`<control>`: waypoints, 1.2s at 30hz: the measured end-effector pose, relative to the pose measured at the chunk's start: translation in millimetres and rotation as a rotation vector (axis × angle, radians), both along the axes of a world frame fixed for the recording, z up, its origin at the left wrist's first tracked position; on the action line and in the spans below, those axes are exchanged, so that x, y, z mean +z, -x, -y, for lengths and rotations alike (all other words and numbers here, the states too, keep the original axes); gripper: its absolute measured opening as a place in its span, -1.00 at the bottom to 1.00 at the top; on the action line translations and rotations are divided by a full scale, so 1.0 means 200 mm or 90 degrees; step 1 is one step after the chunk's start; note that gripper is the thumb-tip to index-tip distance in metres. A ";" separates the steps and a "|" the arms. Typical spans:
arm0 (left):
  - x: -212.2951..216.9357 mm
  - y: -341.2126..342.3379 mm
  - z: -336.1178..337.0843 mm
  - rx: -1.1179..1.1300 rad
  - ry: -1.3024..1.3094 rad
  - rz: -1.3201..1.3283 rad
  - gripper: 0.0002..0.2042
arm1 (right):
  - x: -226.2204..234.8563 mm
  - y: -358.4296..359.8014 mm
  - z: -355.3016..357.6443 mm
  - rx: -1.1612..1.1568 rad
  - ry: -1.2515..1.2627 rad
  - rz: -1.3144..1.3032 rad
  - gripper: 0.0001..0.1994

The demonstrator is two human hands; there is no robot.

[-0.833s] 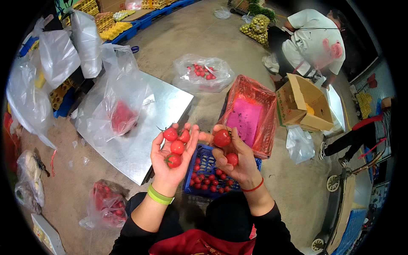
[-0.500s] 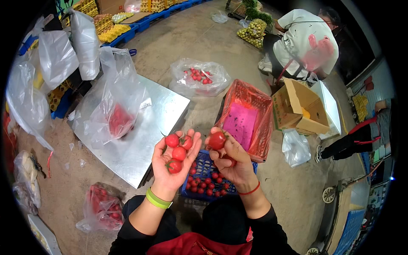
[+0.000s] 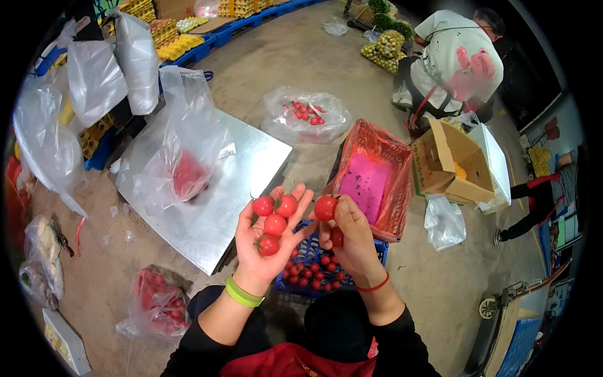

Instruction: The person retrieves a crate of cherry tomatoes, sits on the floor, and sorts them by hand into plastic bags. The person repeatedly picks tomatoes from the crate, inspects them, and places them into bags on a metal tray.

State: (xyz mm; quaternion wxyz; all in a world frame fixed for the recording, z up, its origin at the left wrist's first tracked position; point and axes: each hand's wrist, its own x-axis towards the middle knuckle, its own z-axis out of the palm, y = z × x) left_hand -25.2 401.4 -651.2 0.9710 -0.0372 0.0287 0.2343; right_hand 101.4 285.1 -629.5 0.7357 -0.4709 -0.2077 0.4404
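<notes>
My left hand [image 3: 256,251] is palm up with several red cherry tomatoes [image 3: 274,224] resting on the palm and fingers. Beside it, my right hand [image 3: 358,242] pinches one cherry tomato [image 3: 326,208] between thumb and fingers. A second red tomato [image 3: 336,237] shows lower down, within the curled fingers of that hand. Below both hands stands a blue plastic crate [image 3: 382,250] with many loose tomatoes in it. My hands and forearms cover parts of this crate. Beyond my right hand is a red crate [image 3: 394,207] lined with clear plastic, with a pink sheet [image 3: 364,182] inside.
A metal platform [image 3: 251,157] at left bears a clear bag [image 3: 188,119] with red contents. Bagged tomatoes [image 3: 304,113] lie ahead, another bag [image 3: 157,301] near left. A cardboard box [image 3: 440,157] stands right of the red crate. A person [image 3: 461,56] crouches at far right.
The view has shifted slightly, moving the surroundings right in the picture. My right hand's pinched tomato has turned, its green stem no longer showing. The other person at the right edge has moved.
</notes>
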 end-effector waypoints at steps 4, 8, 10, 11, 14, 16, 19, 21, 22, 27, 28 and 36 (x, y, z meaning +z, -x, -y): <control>-0.01 0.01 -0.01 -0.002 0.013 -0.002 -0.58 | 0.04 0.02 -0.04 -0.049 0.095 -0.088 -0.58; -0.03 0.00 -0.02 0.008 0.021 0.008 -0.58 | 0.08 -0.02 -0.09 -0.014 0.234 -0.001 -0.51; -0.03 -0.02 -0.03 0.022 -0.001 -0.009 -0.57 | 0.08 -0.04 -0.15 -0.025 0.326 0.148 -0.48; -0.03 -0.02 -0.03 0.028 -0.008 -0.011 -0.57 | 0.05 -0.05 -0.17 -0.043 0.331 0.268 -0.44; -0.03 0.00 -0.05 0.046 0.000 -0.037 -0.56 | -0.03 -0.07 -0.23 -0.094 0.338 0.516 -0.29; -0.04 0.00 -0.05 0.047 -0.008 -0.031 -0.56 | -0.02 -0.06 -0.24 -0.130 0.328 0.588 -0.29; -0.02 0.02 -0.05 0.058 0.038 -0.059 -0.55 | -0.02 -0.06 -0.25 -0.171 0.311 0.627 -0.34; -0.03 0.03 -0.05 0.054 0.051 -0.051 -0.55 | -0.03 -0.06 -0.25 -0.198 0.295 0.658 -0.41; -0.03 0.03 -0.05 0.052 0.054 -0.052 -0.56 | -0.03 -0.06 -0.25 -0.191 0.258 0.669 -0.45; -0.04 0.05 -0.05 0.070 0.035 -0.042 -0.56 | -0.07 -0.02 -0.27 -0.184 0.074 0.597 -0.62; -0.03 0.05 -0.06 0.078 0.034 -0.046 -0.56 | -0.07 -0.02 -0.26 -0.171 0.091 0.587 -0.63; 0.00 0.06 -0.07 0.093 -0.012 -0.069 -0.55 | -0.06 0.00 -0.21 -0.114 0.154 0.489 -0.69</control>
